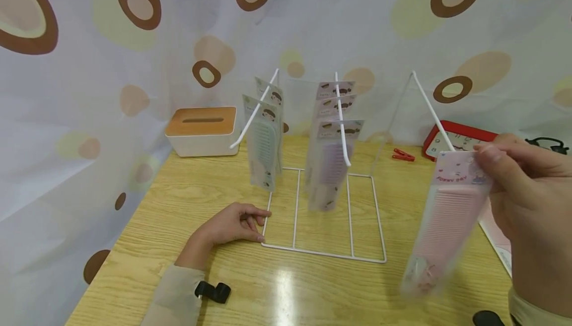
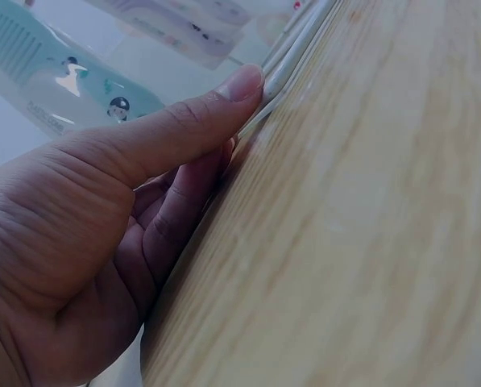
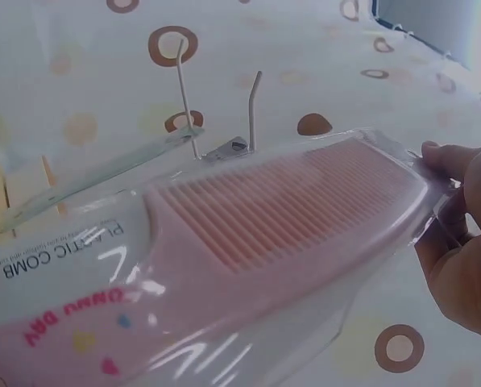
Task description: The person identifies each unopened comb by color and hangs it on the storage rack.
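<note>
My right hand (image 1: 532,212) pinches the top corner of a packaged pink comb (image 1: 451,217), which hangs tilted in front of the right prong of a white wire display rack (image 1: 321,253). In the right wrist view, the comb's clear wrapper (image 3: 288,201) fills much of the frame. My left hand (image 1: 230,224) holds the rack's front left corner at the table, with the thumb on the wire in the left wrist view. Packaged green combs (image 1: 263,142) hang on the left prong. Several packaged purple combs (image 1: 331,167) hang on the middle prong. The right prong (image 1: 431,107) carries nothing visible.
Behind the rack to the left stands a white tissue box (image 1: 203,142) with a wooden lid. A red clock (image 1: 464,132) and a red clip (image 1: 403,155) lie at the back right. A pink-and-white flat item (image 1: 496,236) is partly hidden by my right hand. Patterned fabric hangs behind.
</note>
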Available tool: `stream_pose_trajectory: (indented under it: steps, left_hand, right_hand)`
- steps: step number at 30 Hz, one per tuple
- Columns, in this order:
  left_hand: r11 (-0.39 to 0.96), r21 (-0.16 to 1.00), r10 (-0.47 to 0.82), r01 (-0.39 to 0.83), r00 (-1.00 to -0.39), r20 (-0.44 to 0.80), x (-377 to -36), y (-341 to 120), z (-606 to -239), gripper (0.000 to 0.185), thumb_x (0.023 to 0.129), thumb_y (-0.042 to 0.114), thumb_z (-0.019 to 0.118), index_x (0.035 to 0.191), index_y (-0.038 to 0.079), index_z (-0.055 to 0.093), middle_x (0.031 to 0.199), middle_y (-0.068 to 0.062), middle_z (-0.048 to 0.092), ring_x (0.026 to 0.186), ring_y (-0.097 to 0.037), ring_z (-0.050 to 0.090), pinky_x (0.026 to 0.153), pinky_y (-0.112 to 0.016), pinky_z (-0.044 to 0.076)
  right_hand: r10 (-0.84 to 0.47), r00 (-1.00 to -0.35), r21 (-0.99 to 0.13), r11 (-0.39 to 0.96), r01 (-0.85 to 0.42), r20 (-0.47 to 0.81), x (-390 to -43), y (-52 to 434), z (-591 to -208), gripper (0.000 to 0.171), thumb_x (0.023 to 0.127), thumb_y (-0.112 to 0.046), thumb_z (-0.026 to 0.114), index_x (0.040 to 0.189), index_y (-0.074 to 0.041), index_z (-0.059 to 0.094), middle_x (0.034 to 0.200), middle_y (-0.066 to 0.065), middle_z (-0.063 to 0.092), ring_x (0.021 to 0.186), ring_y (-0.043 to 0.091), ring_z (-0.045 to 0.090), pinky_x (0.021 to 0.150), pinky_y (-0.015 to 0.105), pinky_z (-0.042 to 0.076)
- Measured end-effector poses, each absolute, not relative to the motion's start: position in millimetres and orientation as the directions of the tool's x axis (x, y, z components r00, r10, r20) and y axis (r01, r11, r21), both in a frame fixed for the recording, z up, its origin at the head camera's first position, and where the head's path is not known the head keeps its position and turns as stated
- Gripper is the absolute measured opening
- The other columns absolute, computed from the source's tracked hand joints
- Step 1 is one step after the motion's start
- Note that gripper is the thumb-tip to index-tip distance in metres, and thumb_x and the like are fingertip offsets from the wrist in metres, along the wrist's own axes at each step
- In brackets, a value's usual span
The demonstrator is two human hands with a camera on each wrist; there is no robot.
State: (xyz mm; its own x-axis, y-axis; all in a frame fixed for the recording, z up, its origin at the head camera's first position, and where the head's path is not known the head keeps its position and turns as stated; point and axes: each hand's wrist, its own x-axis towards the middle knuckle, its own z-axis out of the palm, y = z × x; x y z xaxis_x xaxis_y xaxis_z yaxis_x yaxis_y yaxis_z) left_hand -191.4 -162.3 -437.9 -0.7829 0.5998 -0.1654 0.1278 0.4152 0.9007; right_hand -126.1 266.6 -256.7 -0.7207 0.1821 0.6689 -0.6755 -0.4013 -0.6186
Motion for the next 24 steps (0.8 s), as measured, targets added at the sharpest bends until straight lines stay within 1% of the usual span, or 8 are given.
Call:
stream_pose_trajectory:
  steps: [6, 8, 10, 13, 16, 19, 21, 24]
  left_hand:
    - [0.423, 0.897, 0.595, 0.131, -0.786, -0.166, -191.8, -161.6, -438.5, 0.057, 0.082, 0.018, 0.084, 0.134, 0.008, 0.064, 0.107, -0.006, 0.065, 0.085, -0.016, 0.066, 0.075, -0.027, 0.058]
    - [0.425, 0.895, 0.595, 0.133, -0.786, -0.166, -191.7, -161.8, -438.6, 0.057, 0.081, 0.018, 0.084, 0.134, 0.009, 0.064, 0.106, -0.005, 0.065, 0.085, -0.014, 0.066, 0.075, -0.027, 0.057]
    - [0.419, 0.897, 0.601, 0.140, -0.783, -0.159, -191.2, -161.8, -439.2, 0.058, 0.081, 0.019, 0.084, 0.134, 0.007, 0.064, 0.106, -0.006, 0.065, 0.084, -0.013, 0.066, 0.075, -0.027, 0.058]
    - [0.415, 0.899, 0.607, 0.142, -0.779, -0.157, -190.6, -161.7, -439.7, 0.059, 0.081, 0.019, 0.085, 0.134, 0.006, 0.063, 0.106, -0.006, 0.065, 0.084, -0.013, 0.066, 0.075, -0.028, 0.058]
    - [0.413, 0.899, 0.606, 0.144, -0.781, -0.153, -190.7, -161.8, -439.7, 0.058, 0.081, 0.018, 0.084, 0.134, 0.006, 0.063, 0.106, -0.007, 0.065, 0.084, -0.014, 0.066, 0.074, -0.028, 0.058]
    - [0.416, 0.899, 0.599, 0.138, -0.785, -0.157, -191.4, -161.7, -439.7, 0.058, 0.081, 0.018, 0.085, 0.134, 0.008, 0.064, 0.106, -0.006, 0.065, 0.085, -0.015, 0.066, 0.074, -0.027, 0.057]
    - [0.411, 0.900, 0.602, 0.142, -0.784, -0.152, -191.8, -161.9, -439.7, 0.058, 0.081, 0.018, 0.084, 0.134, 0.007, 0.064, 0.107, -0.007, 0.065, 0.085, -0.016, 0.066, 0.074, -0.027, 0.057]
    - [0.411, 0.901, 0.605, 0.139, -0.781, -0.156, -192.0, -162.0, -438.8, 0.058, 0.081, 0.019, 0.084, 0.134, 0.008, 0.064, 0.107, -0.006, 0.065, 0.085, -0.016, 0.067, 0.074, -0.027, 0.057]
  right_hand:
    - [0.220, -0.748, -0.620, -0.441, -0.649, 0.626, -130.0, 265.0, -257.3, 0.014, 0.086, 0.031, 0.050, 0.096, 0.034, 0.059, 0.081, 0.025, 0.066, 0.073, 0.025, 0.053, 0.067, 0.026, 0.056]
    - [0.194, -0.758, -0.627, -0.456, -0.631, 0.622, -131.7, 265.8, -256.9, 0.015, 0.085, 0.032, 0.049, 0.096, 0.035, 0.059, 0.081, 0.026, 0.067, 0.071, 0.026, 0.055, 0.067, 0.027, 0.056]
    - [0.166, -0.774, -0.659, -0.436, -0.613, 0.611, -133.8, 267.0, -255.9, 0.016, 0.086, 0.032, 0.049, 0.096, 0.033, 0.060, 0.081, 0.025, 0.068, 0.070, 0.025, 0.054, 0.066, 0.026, 0.056]
    - [0.102, -0.789, -0.713, -0.370, -0.595, 0.605, -140.3, 270.6, -254.6, 0.017, 0.087, 0.030, 0.050, 0.097, 0.030, 0.063, 0.081, 0.020, 0.068, 0.072, 0.022, 0.052, 0.063, 0.023, 0.054]
    - [0.083, -0.824, -0.792, -0.240, -0.562, 0.560, -149.6, 274.3, -253.1, 0.014, 0.089, 0.022, 0.057, 0.098, 0.023, 0.068, 0.083, 0.013, 0.066, 0.077, 0.019, 0.051, 0.062, 0.019, 0.054]
    - [0.104, -0.876, -0.868, -0.120, -0.481, 0.471, -160.2, 278.5, -250.7, 0.012, 0.090, 0.011, 0.065, 0.099, 0.013, 0.073, 0.088, 0.007, 0.068, 0.080, 0.016, 0.055, 0.066, 0.016, 0.055]
    - [0.120, -0.903, -0.904, -0.066, -0.423, 0.413, -167.6, 280.7, -248.6, 0.012, 0.090, 0.005, 0.069, 0.099, 0.008, 0.075, 0.090, 0.003, 0.068, 0.079, 0.013, 0.057, 0.068, 0.014, 0.054]
    - [0.124, -0.934, -0.941, -0.017, -0.338, 0.334, -177.8, 283.4, -243.8, 0.014, 0.090, -0.003, 0.073, 0.102, 0.002, 0.076, 0.097, 0.000, 0.066, 0.078, 0.009, 0.063, 0.071, 0.012, 0.055]
